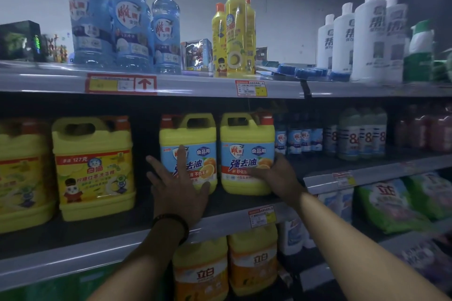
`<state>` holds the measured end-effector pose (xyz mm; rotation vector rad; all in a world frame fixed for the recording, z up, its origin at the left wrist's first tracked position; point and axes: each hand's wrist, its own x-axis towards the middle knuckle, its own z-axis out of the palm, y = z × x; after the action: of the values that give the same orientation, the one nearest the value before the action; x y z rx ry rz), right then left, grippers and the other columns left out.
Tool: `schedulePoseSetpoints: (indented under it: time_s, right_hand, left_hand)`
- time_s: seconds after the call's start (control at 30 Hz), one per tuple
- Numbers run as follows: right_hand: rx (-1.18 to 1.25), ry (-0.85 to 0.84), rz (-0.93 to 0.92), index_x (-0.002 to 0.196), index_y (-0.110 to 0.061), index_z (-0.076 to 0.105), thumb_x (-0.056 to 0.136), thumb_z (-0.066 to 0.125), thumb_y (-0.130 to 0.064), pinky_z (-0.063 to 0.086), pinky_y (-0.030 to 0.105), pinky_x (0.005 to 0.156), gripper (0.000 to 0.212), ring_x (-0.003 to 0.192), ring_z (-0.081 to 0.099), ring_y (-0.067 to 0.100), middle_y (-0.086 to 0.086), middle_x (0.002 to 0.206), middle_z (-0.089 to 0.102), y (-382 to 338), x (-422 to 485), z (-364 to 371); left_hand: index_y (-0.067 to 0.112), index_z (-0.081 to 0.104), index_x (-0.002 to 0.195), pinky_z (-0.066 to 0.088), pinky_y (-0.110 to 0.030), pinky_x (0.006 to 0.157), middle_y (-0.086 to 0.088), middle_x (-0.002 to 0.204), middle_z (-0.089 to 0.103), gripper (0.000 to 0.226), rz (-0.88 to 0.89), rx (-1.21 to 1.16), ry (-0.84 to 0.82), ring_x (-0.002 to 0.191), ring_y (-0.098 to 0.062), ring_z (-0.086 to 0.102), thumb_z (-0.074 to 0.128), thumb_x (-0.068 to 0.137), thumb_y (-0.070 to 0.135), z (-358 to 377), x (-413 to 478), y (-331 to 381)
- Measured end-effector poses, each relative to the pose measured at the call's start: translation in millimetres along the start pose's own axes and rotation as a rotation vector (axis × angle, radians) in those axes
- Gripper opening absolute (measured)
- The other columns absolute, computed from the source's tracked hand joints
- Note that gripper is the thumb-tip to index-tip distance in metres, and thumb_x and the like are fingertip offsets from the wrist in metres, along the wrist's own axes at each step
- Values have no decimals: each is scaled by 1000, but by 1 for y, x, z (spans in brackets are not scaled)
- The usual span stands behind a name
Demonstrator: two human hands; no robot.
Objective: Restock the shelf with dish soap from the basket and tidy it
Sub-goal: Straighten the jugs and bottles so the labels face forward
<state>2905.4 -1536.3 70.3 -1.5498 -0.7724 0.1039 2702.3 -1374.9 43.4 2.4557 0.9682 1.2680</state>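
Two yellow dish soap jugs with blue labels stand side by side on the middle shelf [244, 212]. My left hand [178, 183] lies flat with spread, straight fingers against the front of the left jug [195, 139]. My right hand [276, 176] wraps round the lower right corner of the right jug [247, 144], fingers curled over its label and side. The basket is out of view.
Two bigger yellow jugs [93, 168] stand left on the same shelf, small blue bottles [300, 139] to the right. The top shelf holds blue bottles [129, 22], yellow bottles [238, 32] and white bottles [367, 36]. Orange jugs [203, 269] fill the shelf below.
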Motion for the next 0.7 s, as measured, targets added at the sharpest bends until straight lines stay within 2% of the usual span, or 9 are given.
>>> schedulePoseSetpoints:
  time_s: [0.1,0.17,0.3,0.4,0.47,0.53,0.63,0.7]
  right_hand:
    - [-86,168,-86,110,-23,64,70,101,-28,64,38,79,54,95,76,16,-2,110,76,-3,-25,4]
    - [-154,283,-120,107,-27,55,74,97,-33,62,40,80,54,97,72,17,1,112,69,0,-41,9]
    - [-309,555,-140,110,-19,47,82,90,-38,57,45,82,54,97,64,26,4,109,60,-6,-67,35]
    - [-425,701,-163,114,-13,49,83,85,-55,56,47,82,63,98,63,32,9,108,58,-15,-73,59]
    - [-448,666,-169,119,-12,51,80,85,-56,54,44,83,67,101,62,32,10,112,58,-19,-73,65]
    - [-446,551,-241,121,-14,52,84,82,-51,55,44,83,61,103,62,28,7,115,58,-15,-71,64]
    - [-470,376,-331,122,-20,50,88,78,-45,57,47,87,51,107,62,26,2,116,57,-3,-70,60]
    - [-521,337,-308,131,-18,48,85,83,-47,57,47,93,65,116,59,26,4,126,53,1,-65,60]
  left_hand:
    - [51,-25,156,33,-71,118,-25,166,-32,119,7,-23,-11,152,-65,4,71,87,60,-1,0,-1]
    - [55,-25,155,37,-70,115,-21,167,-32,119,3,-72,-25,152,-63,9,72,87,58,-2,-1,-1]
    - [55,-21,155,44,-69,110,-20,167,-31,119,12,-95,-30,150,-61,17,75,85,55,-5,-3,-1]
    - [55,-20,155,41,-70,111,-20,167,-31,120,-5,-103,-51,151,-64,12,77,84,53,-7,-3,-1]
    - [54,-18,157,40,-71,112,-20,168,-31,118,2,-107,-48,152,-64,9,76,85,52,-6,-3,-1]
    - [52,-13,159,41,-68,111,-22,169,-24,115,1,-97,-30,151,-62,12,75,86,51,-6,-3,-1]
    - [44,-3,163,51,-60,99,-27,163,8,111,-6,38,61,134,-54,35,75,84,49,-8,-5,0]
    - [41,2,164,53,-57,95,-27,156,19,109,-19,80,86,125,-49,40,75,83,47,-9,-5,1]
